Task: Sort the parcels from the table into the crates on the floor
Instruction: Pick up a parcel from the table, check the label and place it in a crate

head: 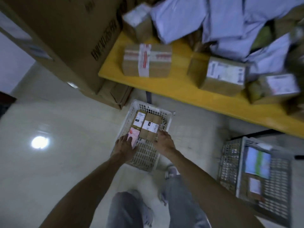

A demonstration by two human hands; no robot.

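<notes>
A white crate (148,157) sits on the floor below the yellow table (189,94). Inside it lie several small brown boxes with white labels (148,125). My left hand (124,145) holds a small pink-and-white parcel (134,134) at the crate's left side. My right hand (162,139) grips the near end of a brown box (150,135) in the crate. On the table lie a taped brown box (147,62), a labelled brown box (220,76), another labelled one (273,88) and a heap of grey mailer bags (222,18).
A grey crate (236,163) with flat parcels stands on the floor at the right. Big cardboard cartons (65,38) rise at the left beside the table. My legs and shoes (171,171) are just behind the white crate. Pale tiled floor spreads to the left.
</notes>
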